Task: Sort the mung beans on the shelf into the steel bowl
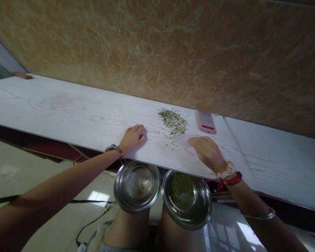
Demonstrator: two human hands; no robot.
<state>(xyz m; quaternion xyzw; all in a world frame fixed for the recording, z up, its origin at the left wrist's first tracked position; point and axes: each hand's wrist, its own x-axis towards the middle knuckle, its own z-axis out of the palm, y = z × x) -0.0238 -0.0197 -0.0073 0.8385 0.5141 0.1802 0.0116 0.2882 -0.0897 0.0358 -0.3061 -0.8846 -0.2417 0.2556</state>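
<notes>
Small green beans [172, 120], which look like mung beans, lie scattered on the white wood-grain tabletop [76, 108]. To their left, my left hand [132, 139] rests on the table, fingers stretched out and nothing in them. At the lower right of the beans, my right hand [207, 151] is closed, its fingertips on a thin, translucent whitish sheet or bag [187, 144]. Two steel bowls stand at the table's near edge, over my legs. The left bowl [120, 204] holds whitish grains [135, 183]; the right bowl [203, 213] contains green beans [181, 187].
A phone [207, 122] in a pinkish case lies right of the scattered beans, close to the brown marbled wall [157, 49]. A seam crosses the tabletop at right. Dark cables [91, 220] hang at lower left above the tiled floor [13, 171].
</notes>
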